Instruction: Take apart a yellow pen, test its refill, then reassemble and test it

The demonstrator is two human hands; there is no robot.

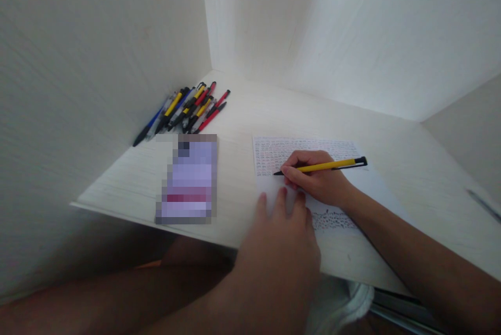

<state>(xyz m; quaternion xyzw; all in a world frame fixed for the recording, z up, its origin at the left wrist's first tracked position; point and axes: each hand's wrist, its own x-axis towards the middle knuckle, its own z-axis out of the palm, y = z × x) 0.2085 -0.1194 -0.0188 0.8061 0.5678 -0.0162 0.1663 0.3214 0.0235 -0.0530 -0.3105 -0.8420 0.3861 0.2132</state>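
Observation:
A yellow and black pen (324, 166) is gripped in my right hand (317, 178), its tip at the end of a handwritten line. Under it lies a white sheet of paper (270, 184), with rows of small writing across its upper part. Another block of darker writing shows near the sheet's lower edge, partly covered by my right forearm. My left hand (284, 230) rests flat with fingers spread, the fingertips on the paper just below the pen tip.
A phone (188, 173) with a blurred-out screen lies left of the paper. Behind it, several pens (188, 108) in yellow, red, blue and black are heaped against the left panel. Pale panels enclose the desk (235, 168). A thin grey object (484, 204) lies at far right.

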